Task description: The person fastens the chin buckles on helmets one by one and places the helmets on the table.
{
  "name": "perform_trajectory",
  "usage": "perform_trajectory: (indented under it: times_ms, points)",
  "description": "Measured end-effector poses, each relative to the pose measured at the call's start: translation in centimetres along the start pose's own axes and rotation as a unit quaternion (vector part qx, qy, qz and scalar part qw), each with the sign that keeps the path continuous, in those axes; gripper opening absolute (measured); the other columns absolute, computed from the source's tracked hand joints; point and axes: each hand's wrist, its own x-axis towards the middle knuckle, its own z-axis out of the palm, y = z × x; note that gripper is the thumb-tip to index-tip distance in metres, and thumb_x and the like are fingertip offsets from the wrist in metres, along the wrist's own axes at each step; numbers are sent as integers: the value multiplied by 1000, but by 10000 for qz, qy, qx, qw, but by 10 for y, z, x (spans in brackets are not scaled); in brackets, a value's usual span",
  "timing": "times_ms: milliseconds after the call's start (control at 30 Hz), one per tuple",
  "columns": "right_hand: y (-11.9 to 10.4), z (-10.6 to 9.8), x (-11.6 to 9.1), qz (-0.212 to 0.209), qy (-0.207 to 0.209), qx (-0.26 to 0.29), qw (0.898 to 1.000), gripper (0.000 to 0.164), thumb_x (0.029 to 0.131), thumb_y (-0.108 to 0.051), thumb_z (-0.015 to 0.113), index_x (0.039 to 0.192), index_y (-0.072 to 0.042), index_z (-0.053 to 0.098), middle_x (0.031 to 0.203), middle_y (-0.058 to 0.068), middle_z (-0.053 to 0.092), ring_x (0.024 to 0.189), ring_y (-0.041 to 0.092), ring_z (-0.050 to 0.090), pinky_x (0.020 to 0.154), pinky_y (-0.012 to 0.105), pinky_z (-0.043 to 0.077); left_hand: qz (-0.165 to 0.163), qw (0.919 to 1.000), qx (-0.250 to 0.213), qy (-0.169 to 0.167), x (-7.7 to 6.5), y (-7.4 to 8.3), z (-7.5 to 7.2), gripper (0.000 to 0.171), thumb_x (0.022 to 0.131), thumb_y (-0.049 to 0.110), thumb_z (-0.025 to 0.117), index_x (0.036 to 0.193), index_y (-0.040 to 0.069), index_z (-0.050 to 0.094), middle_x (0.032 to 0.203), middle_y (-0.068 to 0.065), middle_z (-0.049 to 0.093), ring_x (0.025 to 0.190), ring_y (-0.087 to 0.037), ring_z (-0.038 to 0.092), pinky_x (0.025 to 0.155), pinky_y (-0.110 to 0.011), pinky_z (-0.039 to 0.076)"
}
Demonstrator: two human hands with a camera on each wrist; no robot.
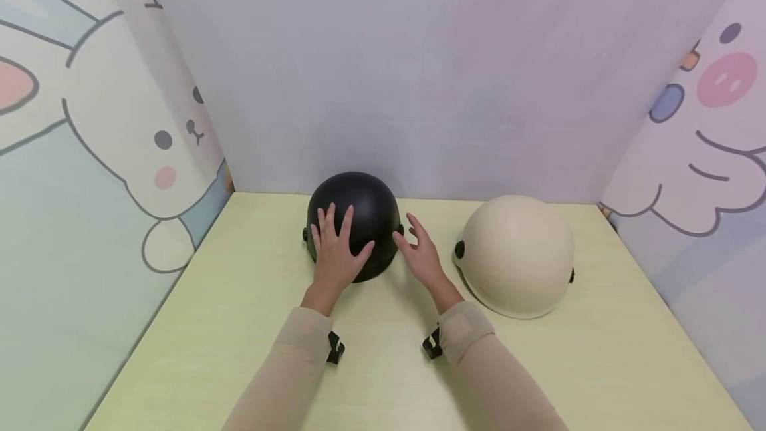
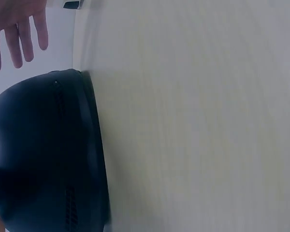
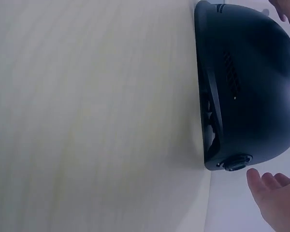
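Observation:
A black half-shell helmet (image 1: pixel 371 208) rests dome up near the table's back edge, with a round knob (image 3: pixel 237 162) on its side. In the head view my left hand (image 1: pixel 336 255) lies over the helmet's near left part, fingers straight and spread; contact cannot be told. My right hand (image 1: pixel 421 258) is just right of the helmet, its fingers loosely extended with nothing in them. The right wrist view has the right hand (image 3: pixel 280 203) beside the knob, a small gap between. In the left wrist view, the right hand (image 2: pixel 12 19) appears beyond the black helmet (image 2: pixel 43 145).
A cream helmet (image 1: pixel 517 255) sits dome up on the table's right, close to my right forearm. Behind the pale yellow table (image 1: pixel 383 378) stands a plain light wall (image 1: pixel 383 72). Cartoon-printed walls (image 1: pixel 90 205) flank both sides. Black devices (image 1: pixel 336 348) are worn under both wrists.

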Motion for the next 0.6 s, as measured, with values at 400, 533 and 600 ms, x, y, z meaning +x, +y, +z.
perform_trajectory:
  times_ms: [400,533,600]
  points:
    - [0,24,11,439,23,73,9990,80,93,-54,59,155,-16,27,157,10,25,141,34,25,106,56,27,-271,9994,-33,-200,-2,-11,-8,85,88,45,69,154,12,28,158,-23,10,144,-43,-1,106,-68,7]
    - [1,28,14,574,28,115,9983,82,91,-57,60,155,-18,26,158,9,24,142,33,24,108,54,26,-439,9984,-12,-347,-3,-16,-8,87,88,49,67,156,14,25,158,-22,7,144,-43,-2,105,-68,9]
    - [3,30,15,613,42,160,9980,83,90,-57,60,155,-19,26,158,8,23,142,33,23,108,54,25,-508,9978,-28,-415,-4,-19,-7,88,88,51,66,156,15,23,159,-21,6,144,-42,-3,105,-68,10]
